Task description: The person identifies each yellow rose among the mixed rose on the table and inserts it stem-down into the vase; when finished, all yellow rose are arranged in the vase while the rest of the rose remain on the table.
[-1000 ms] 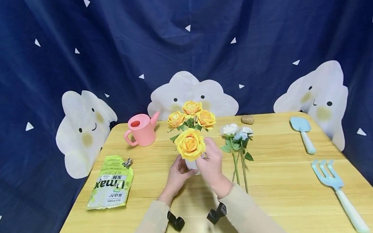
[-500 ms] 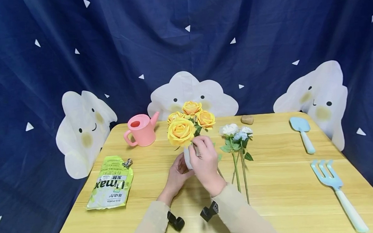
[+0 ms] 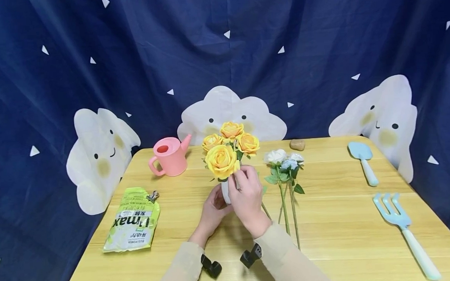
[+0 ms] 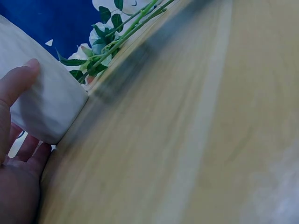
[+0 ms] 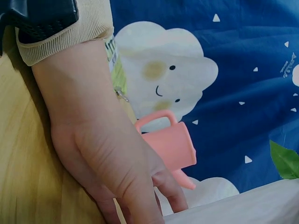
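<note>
A white vase (image 3: pixel 225 193) stands upright on the table, mostly covered by the hands in the head view. My left hand (image 3: pixel 211 215) grips it low down, its thumb on the near wall in the left wrist view, where the vase (image 4: pixel 51 100) fills the upper left. With curled fingers my right hand (image 3: pixel 248 195) pinches the large front yellow rose (image 3: pixel 222 162) just below the bloom, beside the vase's rim; the stem is hidden. Behind that bloom, several more yellow roses (image 3: pixel 232 130) rise from the vase.
White and pale blue roses (image 3: pixel 281 158) lie with long stems right of the hands. A pink watering can (image 3: pixel 170 157) and a clipped green bag (image 3: pixel 133 221) are on the left. A stone (image 3: pixel 297 144), a blue shovel (image 3: pixel 361 151) and a blue hand fork (image 3: pixel 399 218) lie rightward.
My right hand and the front yellow rose moved left, the bloom also rising, then shifted slightly back right and down. The left hand stays on the vase.
</note>
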### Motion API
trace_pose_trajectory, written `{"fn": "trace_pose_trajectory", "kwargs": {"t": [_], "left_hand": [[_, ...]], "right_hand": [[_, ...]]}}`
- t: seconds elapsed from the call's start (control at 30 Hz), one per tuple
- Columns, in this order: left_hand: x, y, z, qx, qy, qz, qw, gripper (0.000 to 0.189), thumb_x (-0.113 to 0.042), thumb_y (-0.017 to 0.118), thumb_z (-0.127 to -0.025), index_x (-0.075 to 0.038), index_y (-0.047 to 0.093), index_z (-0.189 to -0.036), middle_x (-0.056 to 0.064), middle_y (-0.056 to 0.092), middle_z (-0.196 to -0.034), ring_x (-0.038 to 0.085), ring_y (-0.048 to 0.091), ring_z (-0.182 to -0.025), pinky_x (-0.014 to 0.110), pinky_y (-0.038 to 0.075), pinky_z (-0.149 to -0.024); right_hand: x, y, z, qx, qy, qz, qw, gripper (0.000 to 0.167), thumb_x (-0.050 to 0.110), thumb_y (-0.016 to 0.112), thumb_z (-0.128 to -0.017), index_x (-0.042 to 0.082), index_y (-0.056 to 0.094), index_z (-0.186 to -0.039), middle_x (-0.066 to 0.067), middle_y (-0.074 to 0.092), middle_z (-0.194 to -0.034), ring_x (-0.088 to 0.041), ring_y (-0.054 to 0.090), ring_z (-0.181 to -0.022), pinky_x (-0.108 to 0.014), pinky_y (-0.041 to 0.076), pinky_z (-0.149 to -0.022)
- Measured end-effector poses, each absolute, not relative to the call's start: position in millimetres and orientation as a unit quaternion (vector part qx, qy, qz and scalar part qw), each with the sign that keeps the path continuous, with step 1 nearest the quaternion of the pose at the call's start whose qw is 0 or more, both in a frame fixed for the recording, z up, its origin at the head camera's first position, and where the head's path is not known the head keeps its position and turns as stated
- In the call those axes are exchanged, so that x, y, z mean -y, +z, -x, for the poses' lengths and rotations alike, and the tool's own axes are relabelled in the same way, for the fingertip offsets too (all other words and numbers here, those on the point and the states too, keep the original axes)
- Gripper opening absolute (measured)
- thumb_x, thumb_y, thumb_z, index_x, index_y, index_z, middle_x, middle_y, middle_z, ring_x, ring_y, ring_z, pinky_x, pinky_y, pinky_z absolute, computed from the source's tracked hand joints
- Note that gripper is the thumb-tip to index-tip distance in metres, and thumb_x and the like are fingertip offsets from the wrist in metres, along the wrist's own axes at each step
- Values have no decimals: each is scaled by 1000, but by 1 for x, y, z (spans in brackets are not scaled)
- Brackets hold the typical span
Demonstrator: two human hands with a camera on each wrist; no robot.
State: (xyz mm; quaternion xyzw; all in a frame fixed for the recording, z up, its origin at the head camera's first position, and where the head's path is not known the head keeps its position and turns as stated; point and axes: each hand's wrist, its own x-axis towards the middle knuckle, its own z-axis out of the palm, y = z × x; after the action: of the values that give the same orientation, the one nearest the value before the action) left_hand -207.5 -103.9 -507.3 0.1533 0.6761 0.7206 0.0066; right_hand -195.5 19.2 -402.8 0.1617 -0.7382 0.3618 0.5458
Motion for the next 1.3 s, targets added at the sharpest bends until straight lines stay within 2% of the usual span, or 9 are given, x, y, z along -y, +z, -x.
{"fn": "trace_pose_trajectory", "kwargs": {"t": [0.3, 0.57, 0.8, 0.97, 1.3], "left_hand": [[104, -508, 207, -679, 719, -147, 18, 73, -4, 75, -76, -7, 38, -139, 11, 54, -126, 26, 49, -118, 41, 36, -103], [105, -504, 207, -707, 689, -156, 3, 71, -8, 75, -78, -8, 39, -138, 12, 56, -123, 29, 51, -113, 44, 40, -99], [105, -502, 206, -711, 686, -152, 8, 73, -9, 76, -77, -6, 37, -139, 13, 54, -125, 29, 50, -115, 42, 40, -100], [105, -499, 205, -714, 684, -148, 12, 73, -10, 77, -77, -8, 37, -139, 12, 53, -126, 28, 50, -116, 42, 39, -101], [104, -502, 207, -712, 685, -151, 6, 70, -8, 77, -76, -11, 42, -137, 10, 55, -126, 27, 49, -119, 42, 38, -101]], "right_hand": [[-21, -404, 198, 726, 381, -165, 548, 7, -5, 63, -78, 2, 63, -77, -11, 53, -81, -21, 52, -64, -29, 47, -49], [-22, -400, 198, 727, 409, -175, 522, 6, -1, 70, -79, 1, 67, -82, -12, 53, -82, -20, 54, -67, -28, 49, -52], [-29, -404, 190, 740, 410, -181, 502, 6, -1, 70, -79, 2, 65, -79, -11, 53, -82, -19, 53, -69, -27, 48, -53], [-35, -414, 186, 727, 423, -197, 504, 9, -2, 73, -76, 2, 69, -83, -8, 54, -79, -15, 53, -68, -21, 47, -57], [-54, -420, 181, 727, 421, -226, 494, 17, -3, 72, -75, 3, 70, -90, -7, 59, -85, -17, 57, -70, -21, 50, -60]]}}
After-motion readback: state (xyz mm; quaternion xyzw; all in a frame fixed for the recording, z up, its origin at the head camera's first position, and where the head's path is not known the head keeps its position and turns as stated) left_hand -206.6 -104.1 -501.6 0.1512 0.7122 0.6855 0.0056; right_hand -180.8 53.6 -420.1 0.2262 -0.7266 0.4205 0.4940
